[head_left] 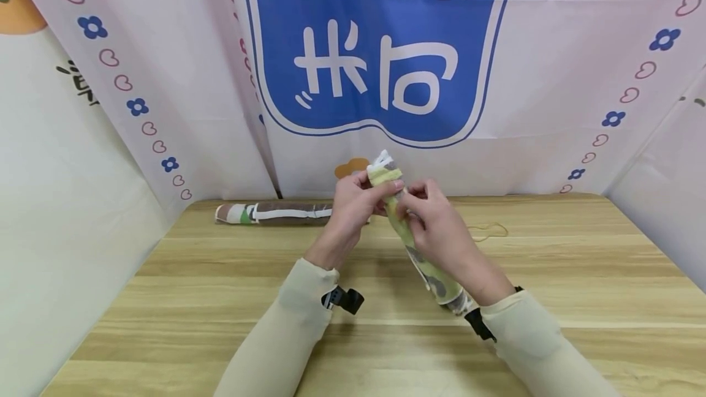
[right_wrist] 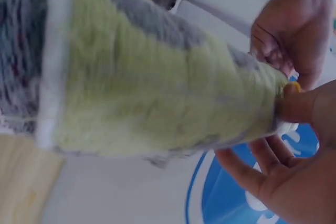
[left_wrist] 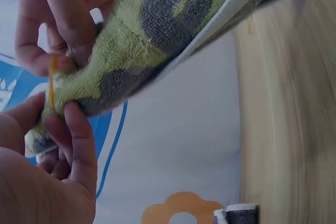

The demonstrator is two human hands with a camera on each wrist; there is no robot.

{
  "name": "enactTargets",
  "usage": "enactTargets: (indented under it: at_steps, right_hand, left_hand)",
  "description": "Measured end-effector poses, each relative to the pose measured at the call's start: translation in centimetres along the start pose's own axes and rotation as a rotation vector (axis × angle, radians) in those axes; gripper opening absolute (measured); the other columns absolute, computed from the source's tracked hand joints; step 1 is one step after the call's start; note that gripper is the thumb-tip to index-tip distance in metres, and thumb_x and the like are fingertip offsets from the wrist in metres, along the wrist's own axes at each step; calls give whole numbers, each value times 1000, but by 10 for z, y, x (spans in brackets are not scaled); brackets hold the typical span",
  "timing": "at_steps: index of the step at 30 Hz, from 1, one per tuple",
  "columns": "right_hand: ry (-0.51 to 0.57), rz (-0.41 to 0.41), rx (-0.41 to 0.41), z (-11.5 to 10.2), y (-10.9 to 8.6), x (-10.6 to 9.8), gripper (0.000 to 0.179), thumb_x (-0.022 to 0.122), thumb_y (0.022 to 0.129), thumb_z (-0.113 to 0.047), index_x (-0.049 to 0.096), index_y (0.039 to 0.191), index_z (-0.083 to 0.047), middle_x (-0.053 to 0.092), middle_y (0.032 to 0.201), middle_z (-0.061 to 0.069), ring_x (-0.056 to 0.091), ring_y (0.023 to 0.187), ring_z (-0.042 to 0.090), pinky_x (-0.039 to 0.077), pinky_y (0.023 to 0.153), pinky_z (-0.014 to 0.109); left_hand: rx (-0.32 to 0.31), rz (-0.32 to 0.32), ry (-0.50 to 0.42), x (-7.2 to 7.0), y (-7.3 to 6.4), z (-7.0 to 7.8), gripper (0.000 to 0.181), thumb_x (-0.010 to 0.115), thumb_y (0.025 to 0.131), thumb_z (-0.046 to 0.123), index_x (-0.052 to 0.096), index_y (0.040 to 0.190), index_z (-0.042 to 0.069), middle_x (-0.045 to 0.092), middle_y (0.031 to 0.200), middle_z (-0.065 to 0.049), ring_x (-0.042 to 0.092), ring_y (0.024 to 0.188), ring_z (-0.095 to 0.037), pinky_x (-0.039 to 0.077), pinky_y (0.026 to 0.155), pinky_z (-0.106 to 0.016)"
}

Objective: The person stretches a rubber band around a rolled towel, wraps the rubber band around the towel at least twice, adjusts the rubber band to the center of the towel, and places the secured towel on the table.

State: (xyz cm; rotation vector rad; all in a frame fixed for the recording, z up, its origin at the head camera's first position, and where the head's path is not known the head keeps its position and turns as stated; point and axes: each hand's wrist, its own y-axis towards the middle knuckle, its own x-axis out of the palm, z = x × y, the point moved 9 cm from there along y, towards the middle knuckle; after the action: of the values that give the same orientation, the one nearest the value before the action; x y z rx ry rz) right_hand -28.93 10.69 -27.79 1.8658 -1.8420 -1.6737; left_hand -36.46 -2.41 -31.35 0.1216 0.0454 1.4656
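A rolled towel (head_left: 438,280), yellow-green with grey patches, is held slanting over the table, its narrower end up and away from me. A yellow rubber band (left_wrist: 51,85) circles it near that end, where the cloth is squeezed in. My left hand (head_left: 350,207) grips the narrow end, thumb on the near side and fingers behind. My right hand (head_left: 438,225) pinches at the band just below the left thumb. In the right wrist view, the band (right_wrist: 295,85) shows by the right thumb, and the towel's wide end fills the left side.
A second rolled towel (head_left: 292,213), brown with white and green, lies at the table's back left. Another thin yellow rubber band (head_left: 488,231) lies behind my right hand. The wooden table (head_left: 220,317) meets a printed cloth backdrop (head_left: 524,164) at its rear edge.
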Motion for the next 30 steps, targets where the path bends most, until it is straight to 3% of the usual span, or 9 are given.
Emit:
enactTargets:
  at_steps: [2,5,10,13,16,19,23,27,30]
  right_hand:
    - [-77,9,0,-3,-1,-1,23,62,89,14,68,94,-7,57,113,19,67,93,37,62,71,47]
    - [-138,-28,85,-1,-2,1,10,70,94,-4,67,103,-7,59,112,14,64,84,29,58,66,43]
    - [-122,-94,271,14,-4,1,33,85,91,-21,62,109,-5,63,104,10,60,82,24,54,67,41]
    - [23,-97,357,27,-5,-1,28,82,92,-13,61,107,-4,67,103,12,63,90,27,56,73,42]
    - [263,-102,442,39,-7,-1,27,80,94,-13,60,109,-3,68,106,12,63,97,27,56,79,37]
    - [472,-116,509,47,-10,1,30,79,96,-17,58,111,-2,67,108,13,62,98,25,55,79,31]
    - [581,-156,540,51,-10,5,33,80,96,-21,59,111,-1,67,109,13,63,99,25,55,83,30]
    - [511,-161,494,48,-8,5,30,81,96,-22,61,108,-4,66,114,14,64,108,30,57,86,38]
    - [432,-117,402,39,-4,2,21,79,97,-10,62,107,-3,59,117,17,63,117,35,59,93,47]
  left_hand:
    - [0,19,-16,-2,-1,1,34,87,90,19,74,117,3,74,102,-12,67,74,-17,59,62,-27]
    - [-4,28,-48,-3,-1,1,35,86,91,18,73,119,2,73,103,-12,66,73,-16,59,62,-26]
    - [-25,-65,-83,0,0,-1,36,83,94,20,72,122,2,71,105,-13,66,74,-17,62,67,-28]
    - [15,-143,-27,3,1,0,38,81,95,24,71,126,3,70,108,-12,68,83,-19,62,70,-29]
    - [82,-224,42,6,3,2,41,78,96,28,70,130,5,69,111,-11,68,96,-23,63,78,-35]
    - [102,-281,47,10,4,1,42,76,97,30,70,131,5,70,114,-12,70,103,-26,62,89,-44]
    - [70,-245,9,9,7,-1,37,79,96,28,72,124,5,73,110,-10,71,97,-21,62,86,-41]
    - [30,-178,-55,6,7,-2,32,83,92,22,72,117,6,74,101,-8,69,84,-16,61,73,-30]
    - [8,-149,-80,6,5,-2,29,84,91,19,71,113,7,73,97,-6,66,77,-14,60,67,-28]
